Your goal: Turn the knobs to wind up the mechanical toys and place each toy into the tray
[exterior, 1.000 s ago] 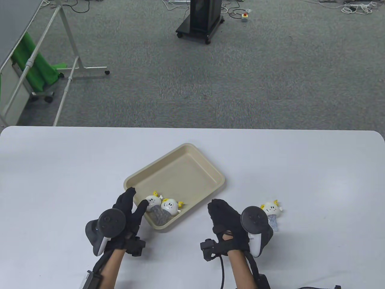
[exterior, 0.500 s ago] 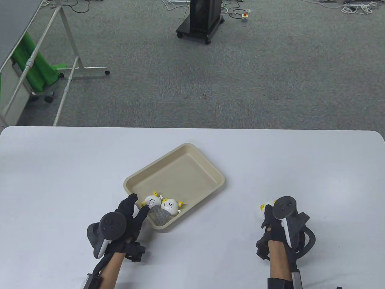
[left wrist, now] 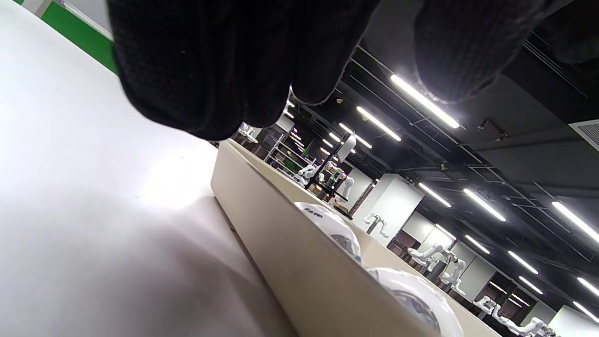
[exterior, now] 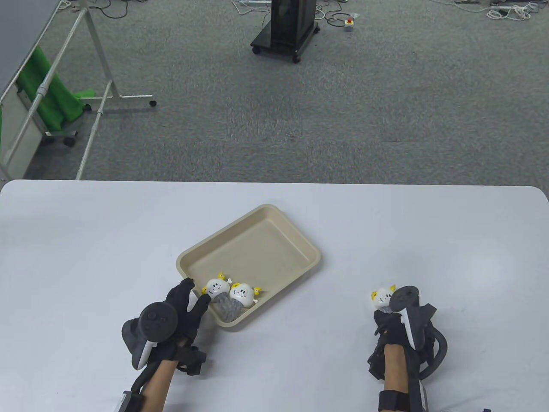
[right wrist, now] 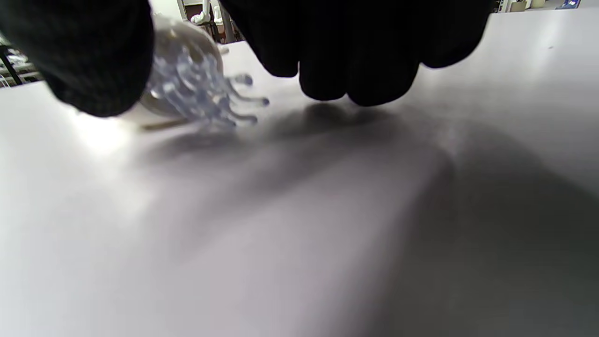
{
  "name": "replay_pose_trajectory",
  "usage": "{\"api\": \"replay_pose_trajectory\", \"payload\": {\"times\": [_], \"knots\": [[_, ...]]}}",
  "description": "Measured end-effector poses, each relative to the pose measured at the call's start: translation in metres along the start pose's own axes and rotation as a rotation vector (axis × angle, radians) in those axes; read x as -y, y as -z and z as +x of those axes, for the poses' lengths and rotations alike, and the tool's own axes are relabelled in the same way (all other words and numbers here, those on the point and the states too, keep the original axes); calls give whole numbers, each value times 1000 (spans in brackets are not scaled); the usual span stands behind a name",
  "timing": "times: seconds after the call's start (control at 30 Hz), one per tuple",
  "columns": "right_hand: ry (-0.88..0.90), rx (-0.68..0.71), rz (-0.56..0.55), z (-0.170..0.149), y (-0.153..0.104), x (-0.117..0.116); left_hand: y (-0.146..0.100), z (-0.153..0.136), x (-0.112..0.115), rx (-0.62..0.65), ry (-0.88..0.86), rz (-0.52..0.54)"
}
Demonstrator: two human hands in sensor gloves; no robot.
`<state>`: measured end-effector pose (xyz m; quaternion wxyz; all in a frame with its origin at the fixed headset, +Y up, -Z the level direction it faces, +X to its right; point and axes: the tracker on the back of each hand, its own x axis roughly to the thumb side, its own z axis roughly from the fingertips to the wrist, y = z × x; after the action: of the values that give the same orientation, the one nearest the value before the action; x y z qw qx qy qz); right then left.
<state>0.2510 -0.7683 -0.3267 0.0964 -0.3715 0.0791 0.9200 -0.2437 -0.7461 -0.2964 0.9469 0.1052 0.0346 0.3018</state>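
A beige tray (exterior: 319, 257) lies slantwise on the white table. Two white wind-up toys (exterior: 215, 286) (exterior: 241, 293) with yellow trim lie in its near corner, and the left wrist view shows them behind the tray wall (left wrist: 281, 252). My left hand (exterior: 195, 292) rests at that corner with its fingers fairly straight, one fingertip by the left toy; it holds nothing. A third toy (exterior: 381, 297) is on the table at the right. My right hand (exterior: 384, 315) is on its lower part. In the right wrist view the toy's clear legs (right wrist: 187, 70) sit between thumb and fingers (right wrist: 355, 61).
Past the table's far edge is grey carpet with a black wheeled stand (exterior: 286, 30) and a white frame with green cloth (exterior: 51, 98). The white table (exterior: 85, 240) stretches to both sides of the tray.
My right hand swung from the table's middle to the right, onto the third toy, then drew back a little so its head shows. My left hand slid slightly toward me.
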Motion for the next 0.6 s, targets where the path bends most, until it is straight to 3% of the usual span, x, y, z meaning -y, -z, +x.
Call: {"api": "replay_pose_trajectory", "payload": {"times": [0.3, 0.6], "knots": [[-22, -19, -96, 3, -2, -2, 0, -2, -1, -12, -20, -4], [113, 220, -251, 31, -38, 23, 0, -3, 0, -17, -77, -19]]}}
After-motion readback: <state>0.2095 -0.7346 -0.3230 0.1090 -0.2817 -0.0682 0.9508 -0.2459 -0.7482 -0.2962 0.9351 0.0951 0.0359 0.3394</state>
